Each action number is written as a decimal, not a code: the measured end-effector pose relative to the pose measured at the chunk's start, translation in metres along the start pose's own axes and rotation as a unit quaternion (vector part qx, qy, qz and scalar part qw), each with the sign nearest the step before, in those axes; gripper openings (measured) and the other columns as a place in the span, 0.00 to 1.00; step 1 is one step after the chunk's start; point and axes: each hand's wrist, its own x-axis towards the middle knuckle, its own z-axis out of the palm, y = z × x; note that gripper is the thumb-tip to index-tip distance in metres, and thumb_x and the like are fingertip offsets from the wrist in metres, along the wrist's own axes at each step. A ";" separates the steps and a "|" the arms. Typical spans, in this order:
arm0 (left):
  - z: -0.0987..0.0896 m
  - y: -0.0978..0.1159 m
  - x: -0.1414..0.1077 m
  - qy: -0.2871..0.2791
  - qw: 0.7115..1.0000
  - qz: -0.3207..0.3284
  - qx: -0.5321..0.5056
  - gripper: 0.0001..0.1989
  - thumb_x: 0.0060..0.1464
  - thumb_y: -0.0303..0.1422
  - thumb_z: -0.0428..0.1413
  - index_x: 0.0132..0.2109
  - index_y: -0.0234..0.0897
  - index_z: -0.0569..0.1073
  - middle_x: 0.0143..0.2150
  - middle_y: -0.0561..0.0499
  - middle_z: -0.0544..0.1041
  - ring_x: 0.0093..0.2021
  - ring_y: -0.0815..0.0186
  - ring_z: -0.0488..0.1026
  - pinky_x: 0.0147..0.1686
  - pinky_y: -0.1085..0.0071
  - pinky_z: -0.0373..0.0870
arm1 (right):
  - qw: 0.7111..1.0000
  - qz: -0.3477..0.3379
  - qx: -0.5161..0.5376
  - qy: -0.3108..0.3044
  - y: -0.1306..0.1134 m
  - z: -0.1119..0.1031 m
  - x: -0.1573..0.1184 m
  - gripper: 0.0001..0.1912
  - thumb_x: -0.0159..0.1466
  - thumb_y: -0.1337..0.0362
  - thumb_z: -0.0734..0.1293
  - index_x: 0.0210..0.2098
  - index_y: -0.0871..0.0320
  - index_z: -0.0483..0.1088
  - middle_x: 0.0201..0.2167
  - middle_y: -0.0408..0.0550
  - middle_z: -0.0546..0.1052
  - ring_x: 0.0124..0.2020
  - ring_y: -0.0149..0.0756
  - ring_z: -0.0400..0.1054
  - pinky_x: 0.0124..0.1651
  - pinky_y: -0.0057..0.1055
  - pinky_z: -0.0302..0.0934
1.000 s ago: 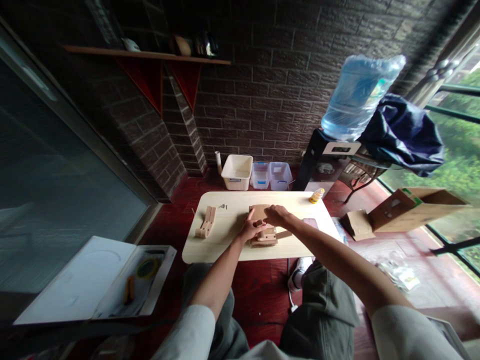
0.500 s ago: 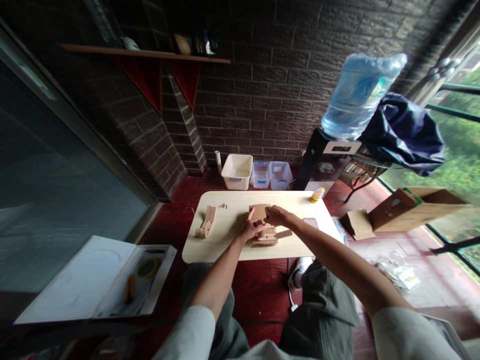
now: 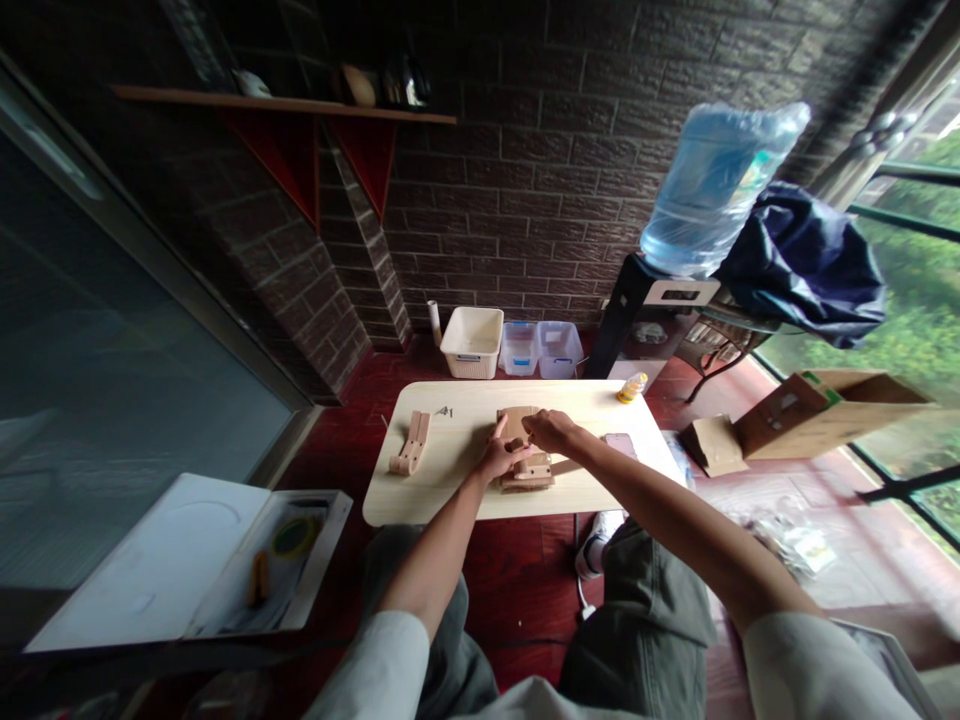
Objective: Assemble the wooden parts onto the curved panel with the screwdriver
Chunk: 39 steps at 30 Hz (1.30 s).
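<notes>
My left hand [image 3: 496, 458] is on a small wooden assembly [image 3: 534, 468] in the middle of the pale table [image 3: 450, 500], thumb and fingers around its near-left part. Just to the right, my right hand [image 3: 551, 431] is closed in a fist above the same assembly; whatever it grips is hidden or too small to name. A flat piece of brown cardboard [image 3: 516, 422] lies beneath the wood. On the left of the table rests a separate curved wooden part [image 3: 412, 444] with dark holes. Several small dark screws [image 3: 445, 411] lie behind it.
A phone-like pink slab [image 3: 621, 445] and a yellow-based clear bottle [image 3: 633, 388] are on the table's right side. Plastic bins [image 3: 473, 343] stand against the wall. A water dispenser [image 3: 637, 310] is behind right, an open white case [image 3: 339, 520] on the left, and a cardboard box [image 3: 795, 425] by the window.
My right hand has shifted slightly left and its fist has turned a little above the wooden assembly. My left hand keeps its hold. The whole view has moved slightly.
</notes>
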 end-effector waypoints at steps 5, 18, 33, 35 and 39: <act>-0.001 0.000 0.001 -0.016 1.000 0.000 -0.003 0.48 0.43 0.33 0.74 0.69 0.30 0.65 0.42 0.37 0.83 0.45 0.51 0.81 0.54 0.53 0.71 | 1.000 0.021 -0.014 0.000 0.000 0.004 0.007 0.18 0.70 0.59 0.65 0.53 0.66 0.75 0.48 0.67 0.80 0.48 0.51 0.78 0.45 0.37 0.70; -0.003 -0.021 0.013 -0.003 1.000 0.016 0.019 0.48 0.44 0.37 0.74 0.69 0.33 0.65 0.49 0.35 0.82 0.45 0.52 0.81 0.57 0.50 0.70 | 1.000 -0.009 -0.022 0.007 -0.004 0.004 0.005 0.18 0.70 0.62 0.64 0.57 0.64 0.71 0.50 0.66 0.80 0.49 0.50 0.78 0.45 0.36 0.71; -0.006 -0.031 0.021 0.008 0.995 0.078 0.056 0.26 0.43 0.33 0.73 0.51 0.34 0.80 0.56 0.36 0.79 0.57 0.50 0.77 0.68 0.50 0.59 | 1.000 -0.005 -0.015 0.008 0.004 0.002 0.001 0.15 0.71 0.64 0.63 0.55 0.62 0.71 0.48 0.62 0.81 0.46 0.45 0.79 0.43 0.31 0.69; -0.007 -0.032 0.022 0.006 0.992 0.095 0.079 0.22 0.44 0.33 0.73 0.48 0.36 0.82 0.57 0.38 0.79 0.58 0.51 0.77 0.69 0.51 0.58 | 1.000 0.002 -0.019 0.010 0.002 0.004 0.002 0.17 0.71 0.62 0.63 0.54 0.65 0.71 0.48 0.66 0.80 0.47 0.48 0.78 0.44 0.34 0.70; -0.007 -0.030 0.021 -0.002 0.998 0.054 0.043 0.38 0.43 0.34 0.74 0.62 0.36 0.73 0.46 0.40 0.83 0.46 0.55 0.82 0.61 0.52 0.68 | 1.000 -0.005 -0.026 0.008 -0.001 0.004 0.002 0.18 0.69 0.61 0.65 0.55 0.65 0.71 0.48 0.67 0.80 0.49 0.52 0.78 0.45 0.37 0.71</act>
